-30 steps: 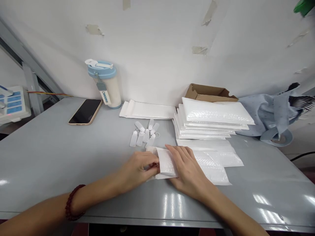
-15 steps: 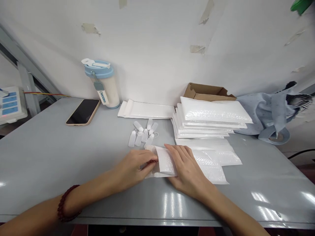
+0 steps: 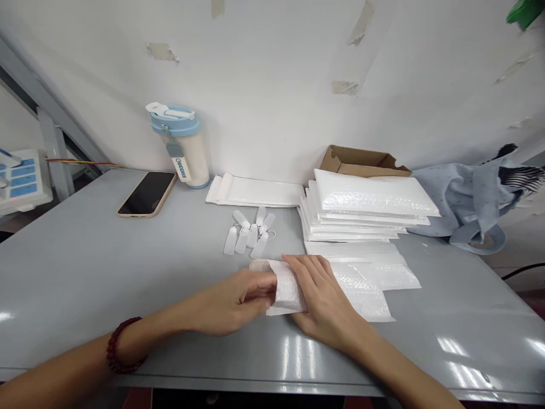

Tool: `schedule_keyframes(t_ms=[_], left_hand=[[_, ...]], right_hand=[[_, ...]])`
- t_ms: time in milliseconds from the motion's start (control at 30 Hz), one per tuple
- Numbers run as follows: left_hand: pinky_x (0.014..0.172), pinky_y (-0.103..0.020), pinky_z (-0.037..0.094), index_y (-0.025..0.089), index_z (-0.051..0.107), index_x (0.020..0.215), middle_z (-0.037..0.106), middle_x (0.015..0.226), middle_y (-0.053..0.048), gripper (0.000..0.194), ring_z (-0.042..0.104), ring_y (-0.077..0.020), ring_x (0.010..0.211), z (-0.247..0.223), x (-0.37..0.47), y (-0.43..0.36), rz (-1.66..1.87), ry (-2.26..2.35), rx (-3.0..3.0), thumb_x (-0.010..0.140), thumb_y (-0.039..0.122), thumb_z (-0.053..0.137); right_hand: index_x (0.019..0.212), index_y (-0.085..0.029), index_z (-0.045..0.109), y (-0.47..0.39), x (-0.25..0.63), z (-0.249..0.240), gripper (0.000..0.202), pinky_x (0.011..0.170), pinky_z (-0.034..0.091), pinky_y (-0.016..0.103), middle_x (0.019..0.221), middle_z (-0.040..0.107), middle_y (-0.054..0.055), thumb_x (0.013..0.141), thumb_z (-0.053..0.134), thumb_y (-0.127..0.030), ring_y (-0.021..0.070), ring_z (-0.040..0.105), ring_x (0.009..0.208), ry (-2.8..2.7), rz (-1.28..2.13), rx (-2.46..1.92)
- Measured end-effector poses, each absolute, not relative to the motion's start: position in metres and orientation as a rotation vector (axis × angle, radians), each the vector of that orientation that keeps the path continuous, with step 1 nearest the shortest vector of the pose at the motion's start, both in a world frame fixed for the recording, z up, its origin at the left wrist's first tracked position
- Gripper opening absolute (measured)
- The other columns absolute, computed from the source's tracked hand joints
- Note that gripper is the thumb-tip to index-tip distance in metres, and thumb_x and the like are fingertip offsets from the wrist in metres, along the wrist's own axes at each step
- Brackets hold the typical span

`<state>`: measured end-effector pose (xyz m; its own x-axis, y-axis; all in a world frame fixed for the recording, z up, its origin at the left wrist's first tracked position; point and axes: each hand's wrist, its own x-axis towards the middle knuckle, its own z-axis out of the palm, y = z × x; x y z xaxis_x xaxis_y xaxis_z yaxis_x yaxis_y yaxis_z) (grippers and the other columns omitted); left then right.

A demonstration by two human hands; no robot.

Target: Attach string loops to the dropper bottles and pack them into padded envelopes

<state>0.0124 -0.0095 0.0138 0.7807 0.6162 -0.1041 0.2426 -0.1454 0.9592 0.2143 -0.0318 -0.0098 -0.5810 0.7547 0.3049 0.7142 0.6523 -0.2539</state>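
A white bubble-lined pouch (image 3: 288, 288) lies near the table's front, its mouth facing left. The fingertips of my left hand (image 3: 236, 298) are inside that mouth, so what they may hold is hidden. My right hand (image 3: 322, 295) grips the pouch from the right, thumb below and fingers over the top. Behind my hands lie several small translucent plastic bottles (image 3: 252, 234) in a loose group. More flat bubble pouches (image 3: 366, 289) spread out to the right of and under my right hand.
A stack of filled white pouches (image 3: 374, 196) stands at the right, before a brown cardboard box (image 3: 364, 162). Flat white pouches (image 3: 259, 191) lie by the wall. Farther left are a cup (image 3: 185, 147) and a phone (image 3: 147, 193); a blue cloth bag (image 3: 460, 199) lies far right.
My left fingers have moved deeper into the pouch's mouth. The left end of the pouch has shifted slightly down, away from the small bottles. My right hand keeps its grip.
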Motion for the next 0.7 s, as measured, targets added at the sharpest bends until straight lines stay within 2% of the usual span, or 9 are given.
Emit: schedule_keyframes(t_ms=[133, 233, 300, 433, 500, 700], left_hand=[[0.067, -0.024, 0.047, 0.018, 0.064, 0.091, 0.066, 0.083, -0.001, 0.022, 0.060, -0.0147, 0.075, 0.014, 0.004, 0.000, 0.508, 0.797, 1.705, 0.082, 0.016, 0.045], [0.060, -0.025, 0.046, 0.018, 0.065, 0.087, 0.066, 0.076, -0.002, 0.020, 0.059, -0.0135, 0.062, 0.008, -0.009, 0.017, 0.810, 1.242, 1.851, 0.083, 0.023, 0.046], [0.064, -0.028, 0.045, 0.018, 0.064, 0.090, 0.065, 0.080, -0.003, 0.021, 0.058, -0.0157, 0.067, 0.002, -0.019, 0.029, 0.927, 1.542, 2.068, 0.083, 0.026, 0.046], [0.068, -0.032, 0.046, 0.016, 0.057, 0.108, 0.062, 0.093, -0.006, 0.036, 0.058, -0.0181, 0.069, -0.007, -0.031, 0.048, 0.622, 1.780, 2.159, 0.081, 0.038, 0.048], [0.067, -0.032, 0.046, 0.015, 0.054, 0.110, 0.061, 0.099, -0.007, 0.039, 0.059, -0.0173, 0.068, -0.009, -0.033, 0.052, 0.532, 1.794, 2.078, 0.081, 0.041, 0.047], [0.059, -0.028, 0.044, 0.016, 0.052, 0.107, 0.064, 0.087, -0.003, 0.041, 0.060, -0.0175, 0.065, -0.012, -0.038, 0.059, 0.448, 1.868, 1.924, 0.074, 0.040, 0.051]], right_hand=[[0.132, -0.009, 0.032, -0.030, 0.215, -0.009, 0.063, 0.088, 0.038, 0.048, 0.118, 0.053, 0.017, 0.071, 0.049, -0.013, 0.0294, 0.047, 0.104, -2.477, 0.129, -1.214], [0.131, -0.010, 0.033, -0.028, 0.217, -0.007, 0.062, 0.089, 0.038, 0.048, 0.119, 0.052, 0.016, 0.071, 0.049, -0.013, 0.0291, 0.047, 0.105, -2.476, 0.121, -1.248], [0.131, -0.011, 0.033, -0.028, 0.218, -0.007, 0.063, 0.090, 0.038, 0.049, 0.120, 0.052, 0.016, 0.070, 0.049, -0.012, 0.0291, 0.046, 0.106, -2.481, 0.124, -1.258], [0.132, -0.010, 0.032, -0.028, 0.219, -0.007, 0.064, 0.090, 0.038, 0.049, 0.121, 0.051, 0.017, 0.070, 0.049, -0.013, 0.0297, 0.046, 0.108, -2.484, 0.122, -1.250], [0.132, -0.009, 0.032, -0.028, 0.219, -0.007, 0.064, 0.091, 0.037, 0.049, 0.121, 0.050, 0.017, 0.070, 0.050, -0.014, 0.0299, 0.045, 0.108, -2.484, 0.122, -1.250], [0.131, -0.009, 0.032, -0.028, 0.219, -0.007, 0.065, 0.091, 0.036, 0.048, 0.121, 0.050, 0.016, 0.069, 0.050, -0.013, 0.0289, 0.045, 0.108, -2.471, 0.116, -1.230]])
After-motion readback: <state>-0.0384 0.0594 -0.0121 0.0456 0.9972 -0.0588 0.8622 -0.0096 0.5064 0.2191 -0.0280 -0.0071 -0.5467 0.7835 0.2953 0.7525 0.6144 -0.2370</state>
